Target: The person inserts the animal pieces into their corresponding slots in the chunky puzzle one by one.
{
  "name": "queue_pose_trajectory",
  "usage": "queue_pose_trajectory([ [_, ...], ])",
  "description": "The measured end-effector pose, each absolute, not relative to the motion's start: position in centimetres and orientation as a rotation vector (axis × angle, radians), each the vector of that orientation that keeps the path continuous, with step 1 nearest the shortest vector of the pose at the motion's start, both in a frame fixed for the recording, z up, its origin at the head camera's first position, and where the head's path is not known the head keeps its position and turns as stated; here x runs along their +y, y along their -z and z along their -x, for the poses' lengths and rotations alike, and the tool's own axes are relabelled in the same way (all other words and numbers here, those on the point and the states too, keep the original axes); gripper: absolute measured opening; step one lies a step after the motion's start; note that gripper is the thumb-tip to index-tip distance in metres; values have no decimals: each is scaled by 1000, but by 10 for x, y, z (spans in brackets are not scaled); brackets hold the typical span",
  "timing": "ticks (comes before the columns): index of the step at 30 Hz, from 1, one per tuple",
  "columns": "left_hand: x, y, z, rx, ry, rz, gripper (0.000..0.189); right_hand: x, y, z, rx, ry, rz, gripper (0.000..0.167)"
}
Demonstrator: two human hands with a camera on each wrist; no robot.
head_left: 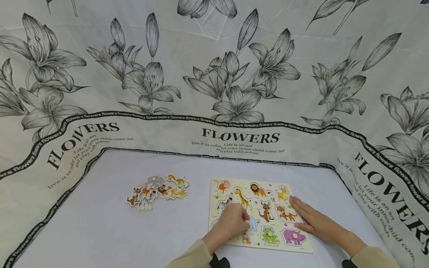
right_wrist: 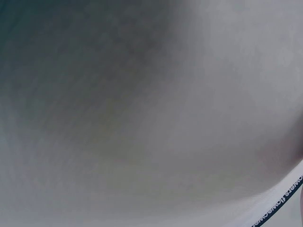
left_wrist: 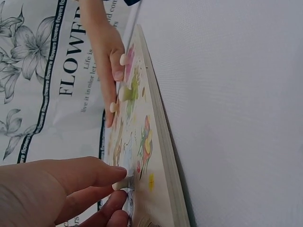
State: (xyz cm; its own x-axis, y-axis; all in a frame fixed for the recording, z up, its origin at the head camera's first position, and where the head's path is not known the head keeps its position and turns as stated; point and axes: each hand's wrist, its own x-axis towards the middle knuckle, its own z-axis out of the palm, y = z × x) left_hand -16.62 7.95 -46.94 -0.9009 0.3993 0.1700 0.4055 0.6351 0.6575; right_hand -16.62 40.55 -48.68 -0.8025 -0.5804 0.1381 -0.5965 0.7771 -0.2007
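Note:
A flat animal puzzle board [head_left: 241,182] lies on the white cloth. My left hand [head_left: 231,222] is over its lower left part, thumb and fingers pinching a small pale knob [left_wrist: 122,183] close over the board. The piece under that knob is mostly hidden by the fingers. My right hand [head_left: 318,222] rests along the board's right edge with straight fingers, thumb beside the purple hippo piece [head_left: 294,237]. The hippo and the green frog piece [head_left: 269,235] sit on the board with knobs showing. The right wrist view is mostly blurred pale cloth.
Left of the board is a small pile of loose animal pieces, among them a zebra [head_left: 147,201], a grey elephant [head_left: 155,181], a giraffe [head_left: 177,181] and a kangaroo [head_left: 135,196]. Behind hangs white cloth with flower drawings and a lettered border [head_left: 240,136].

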Motion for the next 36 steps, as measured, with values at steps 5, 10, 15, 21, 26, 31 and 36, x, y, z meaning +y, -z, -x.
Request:
queue_pose_trajectory([
  [5, 77, 469, 164, -2850, 1239, 686, 12, 405, 486, 166, -2906, -377, -959, 71],
  [10, 75, 467, 162, -2855, 1274, 699, 13, 406, 487, 166, -2900, -379, -962, 71],
  [15, 74, 467, 161, -2874, 1282, 708, 14, 406, 489, 167, -2915, -378, -947, 72],
  [21, 72, 468, 161, -2872, 1250, 714, 16, 406, 489, 167, -2921, -369, -938, 72],
  [26, 70, 470, 161, -2855, 1244, 714, 16, 406, 488, 167, -2929, -382, -929, 72],
  [31, 67, 471, 162, -2848, 1237, 724, 15, 405, 488, 166, -2922, -387, -932, 72],
  [36, 64, 473, 162, -2834, 1252, 746, 16, 405, 488, 166, -2923, -396, -937, 72],
])
